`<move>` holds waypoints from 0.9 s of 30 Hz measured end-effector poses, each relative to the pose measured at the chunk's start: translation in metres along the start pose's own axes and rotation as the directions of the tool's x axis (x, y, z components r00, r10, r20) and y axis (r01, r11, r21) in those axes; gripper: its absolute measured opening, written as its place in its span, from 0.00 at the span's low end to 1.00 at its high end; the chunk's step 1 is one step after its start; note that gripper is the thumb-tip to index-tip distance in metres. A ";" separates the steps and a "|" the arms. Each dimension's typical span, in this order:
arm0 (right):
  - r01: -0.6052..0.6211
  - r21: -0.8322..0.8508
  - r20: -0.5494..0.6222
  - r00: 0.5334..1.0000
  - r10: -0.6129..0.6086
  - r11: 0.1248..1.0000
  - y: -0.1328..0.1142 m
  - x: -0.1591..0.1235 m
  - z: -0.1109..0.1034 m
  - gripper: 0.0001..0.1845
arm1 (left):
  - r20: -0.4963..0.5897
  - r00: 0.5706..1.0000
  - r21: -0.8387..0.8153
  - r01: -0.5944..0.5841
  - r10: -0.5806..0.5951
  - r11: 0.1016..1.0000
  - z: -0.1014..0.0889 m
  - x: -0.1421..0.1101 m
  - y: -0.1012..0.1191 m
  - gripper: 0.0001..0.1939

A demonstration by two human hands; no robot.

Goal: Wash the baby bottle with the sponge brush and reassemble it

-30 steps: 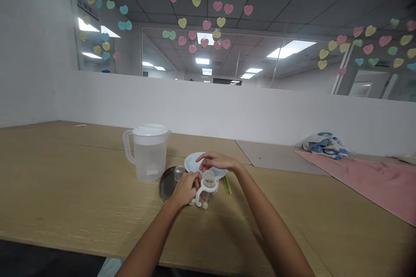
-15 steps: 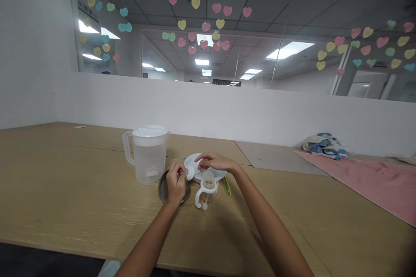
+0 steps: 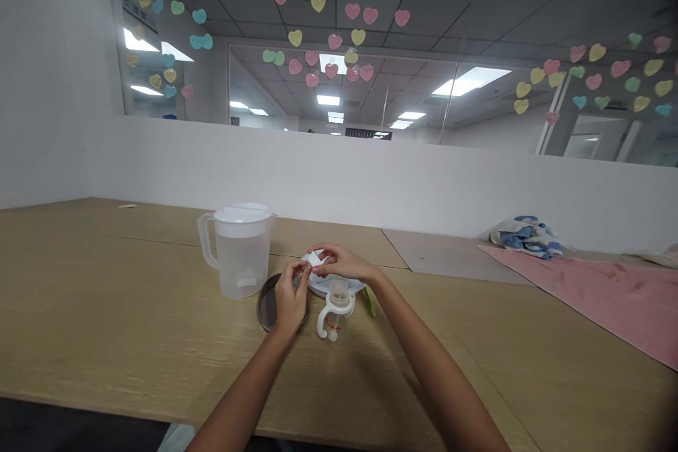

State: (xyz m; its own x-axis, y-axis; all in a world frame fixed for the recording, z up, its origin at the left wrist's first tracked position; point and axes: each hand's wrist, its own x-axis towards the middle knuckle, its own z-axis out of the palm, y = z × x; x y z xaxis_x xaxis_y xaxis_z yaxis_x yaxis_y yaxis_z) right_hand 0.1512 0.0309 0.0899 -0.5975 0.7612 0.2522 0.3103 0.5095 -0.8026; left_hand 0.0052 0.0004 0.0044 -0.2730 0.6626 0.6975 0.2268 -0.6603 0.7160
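Both hands meet over the plate. My left hand (image 3: pixel 291 298) is closed on a small white bottle collar (image 3: pixel 314 260), tilted between the fingertips; its inner part is hidden. My right hand (image 3: pixel 343 263) pinches the collar from the other side with thumb and fingers. Just below my right hand stands a clear baby bottle (image 3: pixel 337 314), upright, its top uncovered and a white two-handled holder around its neck. A round dark tray (image 3: pixel 266 305) lies under and beside my left hand. Behind the bottle is a white plate (image 3: pixel 323 287), partly covered by my hands.
A translucent lidded pitcher (image 3: pixel 242 258) stands left of the tray. Something thin and green (image 3: pixel 369 301) lies right of the bottle. Farther right are a pink cloth (image 3: pixel 593 296) and a crumpled blue-and-white cloth (image 3: pixel 530 236). A white wall (image 3: pixel 339 180) closes off the table's back.
My left hand rose from beside the bottle with the white collar and turned it over. My right hand, loose above the plate before, has closed on the collar. The bottle stayed put.
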 end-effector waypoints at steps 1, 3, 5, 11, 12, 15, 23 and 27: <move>-0.006 0.049 -0.036 0.999 0.007 0.999 0.000 0.001 0.002 0.29 | 0.002 1.000 -0.014 0.021 -0.021 1.000 0.000 0.000 0.001 0.11; -0.008 0.146 -0.144 0.989 0.029 0.989 0.000 0.006 0.007 0.25 | 0.008 0.998 -0.016 0.056 -0.056 0.998 0.001 -0.001 0.005 0.11; 0.003 0.215 -0.240 0.969 0.050 0.977 0.001 0.012 0.013 0.23 | 0.011 0.997 0.002 0.081 -0.081 0.997 0.001 -0.002 0.007 0.10; -0.022 0.282 -0.318 0.941 0.115 0.959 0.002 0.021 0.024 0.21 | 0.034 0.993 -0.026 0.117 -0.116 0.993 0.003 -0.003 0.008 0.10; -0.034 0.295 -0.343 0.929 0.139 0.955 0.001 0.021 0.025 0.22 | 0.036 0.992 -0.036 0.121 -0.120 0.992 0.004 -0.002 0.008 0.10; -0.061 0.363 -0.374 0.904 0.206 0.930 -0.003 0.020 0.025 0.22 | 0.037 0.993 -0.031 0.116 -0.115 0.993 0.005 0.001 0.009 0.10; -0.011 0.390 -0.459 0.864 0.204 0.921 -0.003 0.022 0.024 0.25 | 0.042 0.997 -0.006 0.069 -0.068 0.998 0.008 0.004 0.012 0.10; 0.003 0.354 -0.549 0.810 0.205 0.935 0.005 0.024 0.022 0.29 | 0.057 0.995 -0.016 0.079 -0.078 0.997 0.012 0.004 0.009 0.10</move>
State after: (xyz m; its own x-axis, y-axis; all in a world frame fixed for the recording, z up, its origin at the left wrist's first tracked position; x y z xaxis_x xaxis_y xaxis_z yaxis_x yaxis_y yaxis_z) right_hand 0.1218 0.0433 0.0796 -0.0148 0.9417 0.3361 0.0270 0.3364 -0.9413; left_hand 0.0171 0.0007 0.0141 -0.2358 0.7313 0.6400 0.1896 -0.6113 0.7683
